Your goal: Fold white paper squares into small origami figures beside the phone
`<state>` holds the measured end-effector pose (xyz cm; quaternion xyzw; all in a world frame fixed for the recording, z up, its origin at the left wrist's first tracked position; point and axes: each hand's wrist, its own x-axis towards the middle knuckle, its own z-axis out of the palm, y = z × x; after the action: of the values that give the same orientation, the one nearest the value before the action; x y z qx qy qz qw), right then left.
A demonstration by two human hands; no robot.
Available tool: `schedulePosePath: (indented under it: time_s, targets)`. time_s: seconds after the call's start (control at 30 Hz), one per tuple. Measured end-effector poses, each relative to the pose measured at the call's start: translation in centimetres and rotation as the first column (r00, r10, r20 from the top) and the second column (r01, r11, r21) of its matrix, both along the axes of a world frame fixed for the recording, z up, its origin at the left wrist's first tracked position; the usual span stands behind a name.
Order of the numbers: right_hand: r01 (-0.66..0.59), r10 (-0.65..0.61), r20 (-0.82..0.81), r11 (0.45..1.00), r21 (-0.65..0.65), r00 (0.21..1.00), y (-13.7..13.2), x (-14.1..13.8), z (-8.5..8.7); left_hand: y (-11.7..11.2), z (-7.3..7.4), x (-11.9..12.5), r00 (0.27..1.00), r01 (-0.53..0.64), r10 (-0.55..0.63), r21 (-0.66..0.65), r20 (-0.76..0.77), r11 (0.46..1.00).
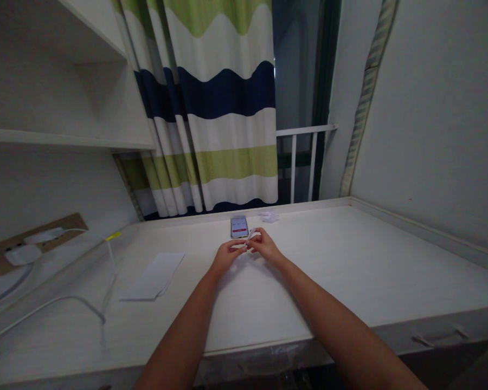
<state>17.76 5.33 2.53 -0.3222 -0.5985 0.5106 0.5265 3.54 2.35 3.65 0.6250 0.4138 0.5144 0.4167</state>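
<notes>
Both hands met just above the centre of the frame, over the pale wooden desk [350, 271]. The left hand [226, 254] and right hand [267, 247] were closed, fingertips drawn together, each pinching one end of a small white scrap [251, 234]. Its material was too small to tell. The small white scrap sat between the two sets of fingertips, its upper end poking out above the right hand. Directly behind the hands, toward the top of the frame, a dark-framed smartphone [239, 226] lay flat with its screen lit. It was just beside the scrap in the picture, and contact could not be judged. Right of the smartphone, a crumpled white wad [269, 216] lay near the desk's far edge. Left of centre, a flat white sheet of paper [154, 276] lay well apart from the hands. At far left, a white cable [65, 300] curved across the desk, and white plugs sat in a brown wall socket panel [32, 244]. A curtain with green, white and navy wavy stripes [219, 108] hung at upper centre.
</notes>
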Motion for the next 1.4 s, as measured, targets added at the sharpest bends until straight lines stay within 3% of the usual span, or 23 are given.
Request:
schedulePosePath:
  time_s: [0.8, 1.4]
  targets:
    - [-0.007, 0.006, 0.022, 0.998, 0.061, 1.000, 0.7, -0.3, -1.1, 0.0, -0.7, 0.2, 0.996, -0.002, 0.004, 0.023, -0.087, 1.000]
    - [-0.104, 0.100, 0.065, 0.993, 0.050, 0.993, 0.2, 0.0, -0.1, 0.1, -0.8, -0.1, 1.000, -0.014, 0.014, -0.034, 0.025, 0.999]
